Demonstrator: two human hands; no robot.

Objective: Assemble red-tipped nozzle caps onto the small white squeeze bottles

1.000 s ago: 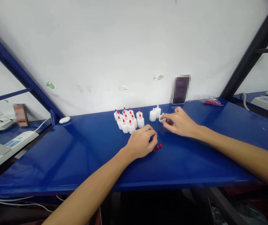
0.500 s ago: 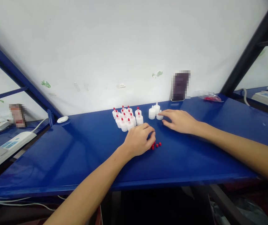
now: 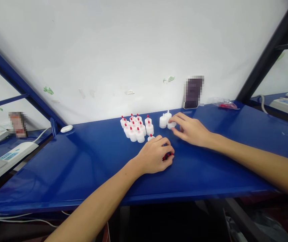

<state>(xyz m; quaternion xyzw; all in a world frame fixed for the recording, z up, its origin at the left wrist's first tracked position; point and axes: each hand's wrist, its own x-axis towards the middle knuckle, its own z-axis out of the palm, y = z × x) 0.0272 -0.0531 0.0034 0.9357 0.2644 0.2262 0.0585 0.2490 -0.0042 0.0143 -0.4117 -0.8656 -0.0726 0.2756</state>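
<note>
Several white bottles with red caps (image 3: pixel 133 135) stand in a cluster at the middle of the blue table (image 3: pixel 93 158). One more capped bottle (image 3: pixel 151 137) shows just behind my left hand. My left hand (image 3: pixel 156 154) is curved over the small red caps (image 3: pixel 168 156), thumb and fingers around them. My right hand (image 3: pixel 188 129) has its fingers wrapped round an uncapped white bottle (image 3: pixel 171 125), partly hidden by the fingers. Beside it stand two more uncapped white bottles, one (image 3: pixel 162 121) at the left and one (image 3: pixel 168 115) behind.
A phone (image 3: pixel 193 92) leans on the white wall. Right of it lies a clear bag with red pieces (image 3: pixel 226 105). A white oval object (image 3: pixel 66 128) lies at the table's left back. Blue frame bars (image 3: pixel 30 90) and a power strip (image 3: pixel 10 161) are at the left.
My left hand has moved slightly right and nearer, now over the red caps, revealing a capped bottle behind it. My right hand's fingers have closed round the uncapped bottle.
</note>
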